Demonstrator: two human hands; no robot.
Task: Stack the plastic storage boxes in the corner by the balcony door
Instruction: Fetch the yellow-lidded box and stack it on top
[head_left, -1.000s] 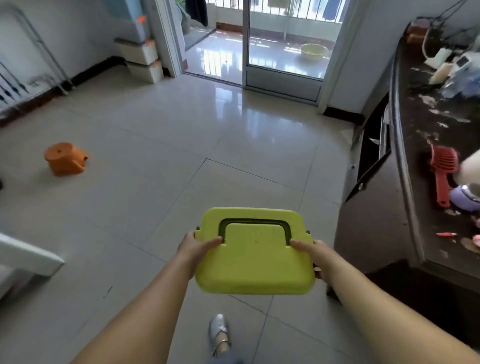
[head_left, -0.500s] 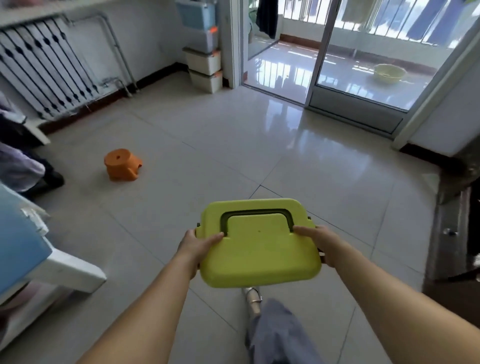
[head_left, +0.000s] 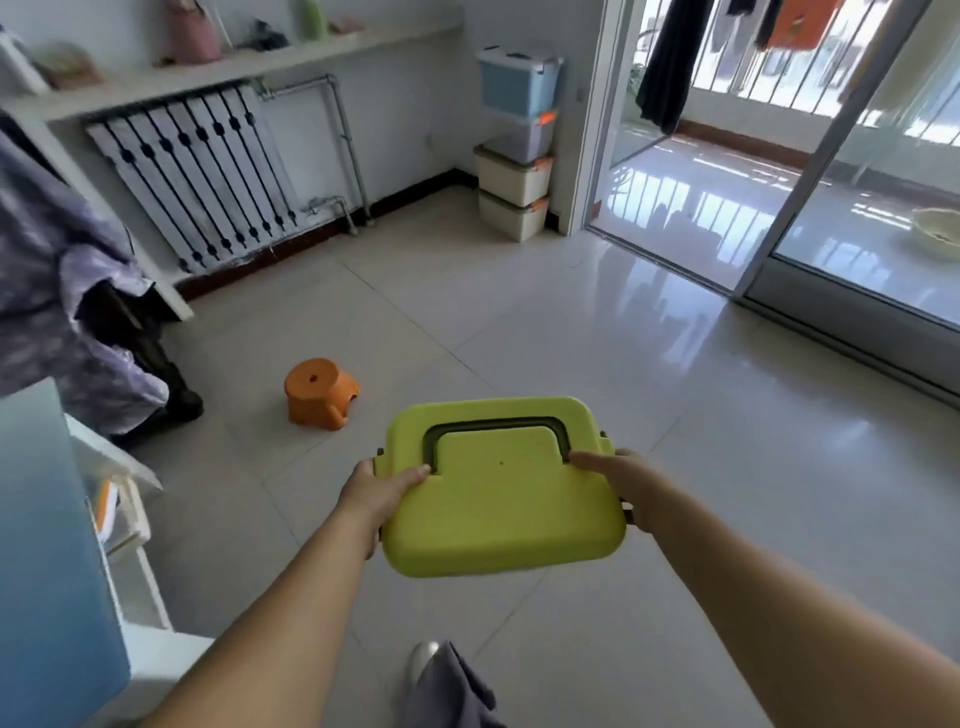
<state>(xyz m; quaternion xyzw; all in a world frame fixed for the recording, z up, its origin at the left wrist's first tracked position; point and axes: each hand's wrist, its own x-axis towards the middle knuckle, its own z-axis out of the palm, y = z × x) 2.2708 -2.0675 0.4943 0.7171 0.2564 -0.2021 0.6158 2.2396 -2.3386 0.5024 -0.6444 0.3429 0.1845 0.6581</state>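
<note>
I carry a lime-green plastic box (head_left: 498, 499) with a dark recessed handle in its lid, held level in front of me. My left hand (head_left: 379, 491) grips its left edge, thumb on the lid. My right hand (head_left: 621, 486) grips the right edge the same way. Far ahead, in the corner left of the balcony door, stands a stack of storage boxes (head_left: 517, 140): a blue one on top, a clear grey one under it, two cream ones with orange clasps at the bottom.
An orange stool (head_left: 319, 393) sits on the tiled floor ahead to the left. A radiator (head_left: 208, 171) lines the left wall under a shelf. Clothes hang at far left over white furniture (head_left: 119, 499). The open sliding balcony door (head_left: 769, 171) is at upper right.
My view has swung left and moved forward; the corner stack now shows in full and the dark counter at right has left the view. Both hands keep the same hold on the green box.
</note>
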